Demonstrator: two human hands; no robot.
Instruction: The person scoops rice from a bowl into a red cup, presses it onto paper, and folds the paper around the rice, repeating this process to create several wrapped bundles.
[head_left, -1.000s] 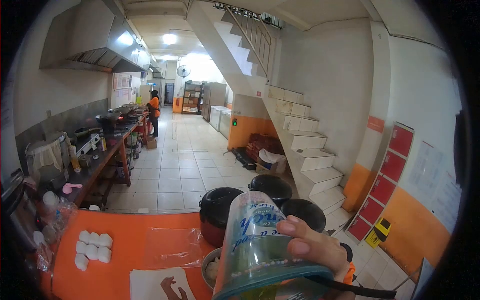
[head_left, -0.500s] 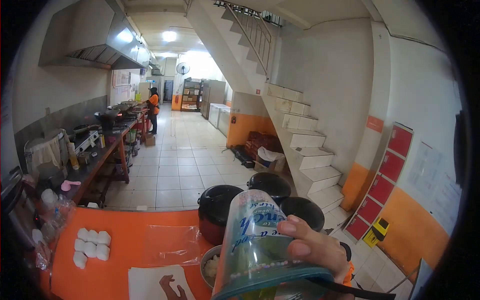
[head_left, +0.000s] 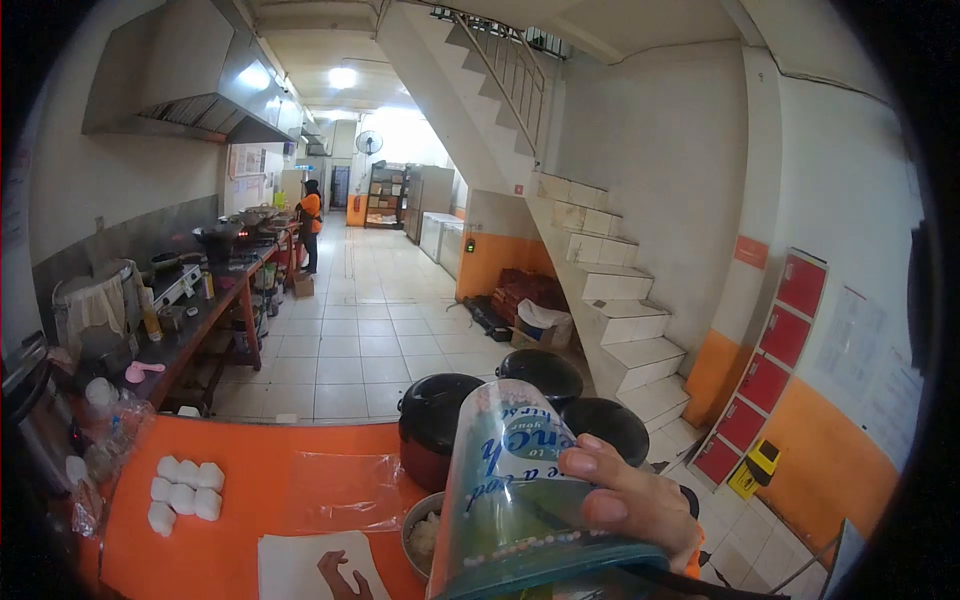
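Close to the camera, my right hand (head_left: 640, 500) is wrapped round a clear plastic tumbler (head_left: 510, 480) with blue and white lettering. The tumbler is turned over, its teal rim low and the lettering upside down; inside it looks greenish. Low in view, my left hand (head_left: 345, 577) has its fingers apart and loosely curled over a white sheet (head_left: 285, 565), with nothing visible in them. Beside the tumbler, partly hidden by it, is a metal bowl (head_left: 408, 530) of white food, perhaps rice. Several white molded pieces (head_left: 183, 490) sit in a group on the left.
An orange table (head_left: 240, 450) carries a clear plastic sheet (head_left: 345, 490). Several dark lidded pots (head_left: 440, 400) stand behind the tumbler. Along the left wall runs a cooking counter (head_left: 200, 330), with a person (head_left: 310, 230) farther back. Stairs (head_left: 620, 310) and red lockers (head_left: 765, 380) are on the right.
The view has shifted very slightly. My right hand still grips the tumbler in nearly the same pose, and my left hand stays over the white sheet.
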